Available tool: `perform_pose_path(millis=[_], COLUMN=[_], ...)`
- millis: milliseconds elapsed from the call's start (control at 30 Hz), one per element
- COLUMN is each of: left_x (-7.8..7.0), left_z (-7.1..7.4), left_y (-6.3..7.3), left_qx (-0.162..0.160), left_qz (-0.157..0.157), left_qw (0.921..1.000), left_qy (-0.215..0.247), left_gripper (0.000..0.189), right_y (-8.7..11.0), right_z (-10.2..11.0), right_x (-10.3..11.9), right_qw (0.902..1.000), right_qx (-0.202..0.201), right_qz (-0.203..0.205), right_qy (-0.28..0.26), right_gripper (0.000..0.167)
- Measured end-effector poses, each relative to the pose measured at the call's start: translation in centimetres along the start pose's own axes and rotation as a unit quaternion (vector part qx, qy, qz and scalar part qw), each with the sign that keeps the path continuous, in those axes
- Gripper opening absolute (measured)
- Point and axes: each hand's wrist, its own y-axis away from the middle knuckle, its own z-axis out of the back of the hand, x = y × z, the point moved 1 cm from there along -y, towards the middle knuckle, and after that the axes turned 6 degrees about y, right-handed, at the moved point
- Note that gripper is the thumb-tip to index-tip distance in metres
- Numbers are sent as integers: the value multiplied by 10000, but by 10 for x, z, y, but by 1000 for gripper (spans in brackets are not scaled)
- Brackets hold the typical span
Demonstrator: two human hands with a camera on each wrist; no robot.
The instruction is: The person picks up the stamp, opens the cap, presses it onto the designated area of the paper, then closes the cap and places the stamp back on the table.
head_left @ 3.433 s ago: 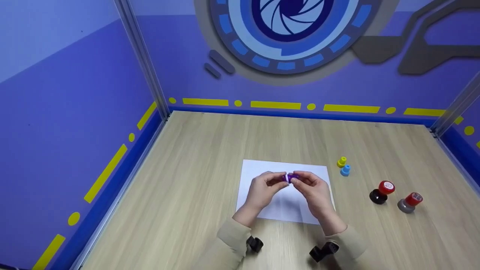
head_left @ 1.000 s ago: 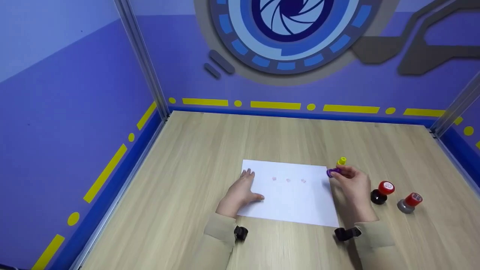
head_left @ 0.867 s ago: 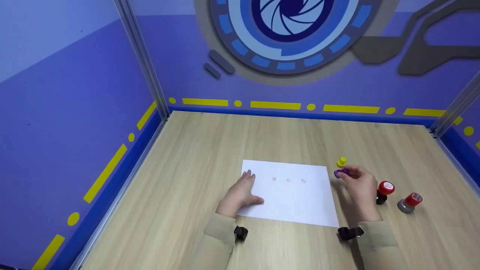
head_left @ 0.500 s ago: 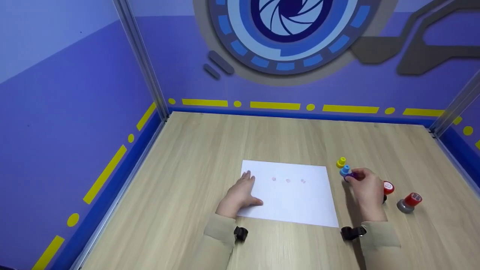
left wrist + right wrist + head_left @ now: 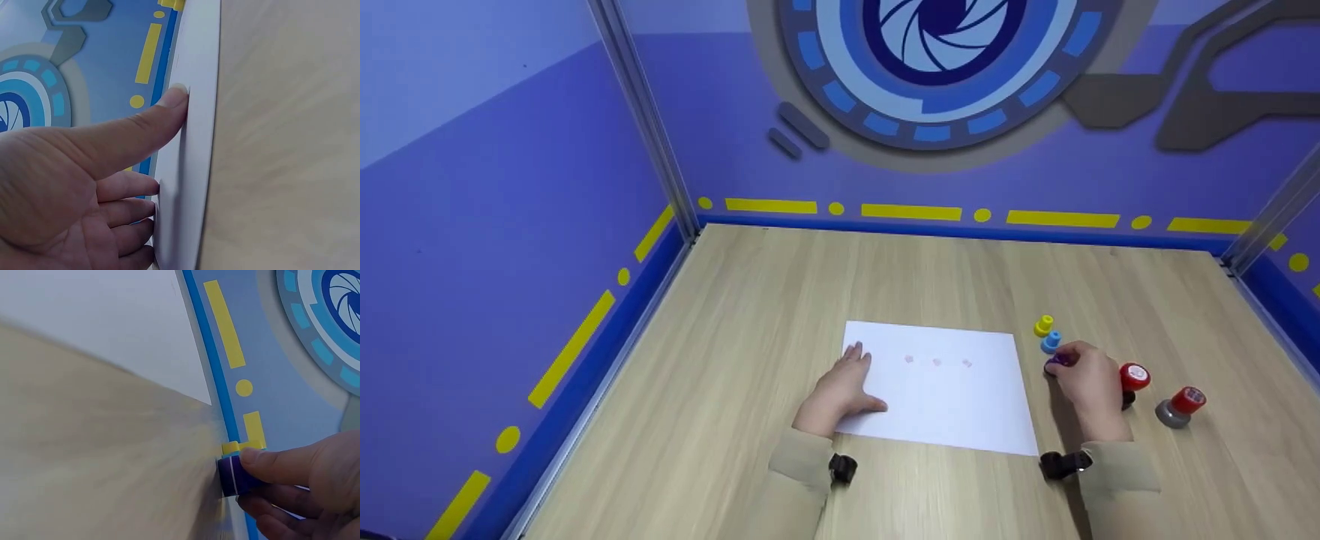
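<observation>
Your right hand (image 5: 1089, 381) has carried the pinched purple stamp (image 5: 236, 476) off the paper (image 5: 952, 405), seemingly done; your left hand (image 5: 840, 386) lies spread over its left edge.

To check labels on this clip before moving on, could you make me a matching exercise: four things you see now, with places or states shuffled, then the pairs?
Things:
1. purple stamp
2. left hand
3. light-blue stamp
4. white sheet

Places or states:
A. stands between the yellow stamp and the right hand
B. bears three faint marks in a row
C. rests on the paper, thumb spread from the fingers
D. pinched in the right hand

Pairs: 1-D, 2-C, 3-A, 4-B
</observation>
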Motion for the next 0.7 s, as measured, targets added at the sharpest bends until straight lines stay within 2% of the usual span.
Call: perform_pose_path(millis=[267, 567, 700], left_x=[0, 0, 0], left_z=[-1, -1, -1], left_y=[1, 0, 0], left_qx=[-28, -49, -27], left_qz=[23, 39, 29], left_qw=[10000, 10000, 10000], left_qy=[4, -9, 43], left_gripper=[96, 96, 96], right_y=[1, 5, 12], right_z=[-2, 7, 17], right_x=[-1, 8, 17], right_qw=[9998, 9995, 9998], right_qx=[-117, 159, -86], right_qz=[159, -239, -175], right_qy=[72, 107, 102], right_gripper=[35, 44, 45])
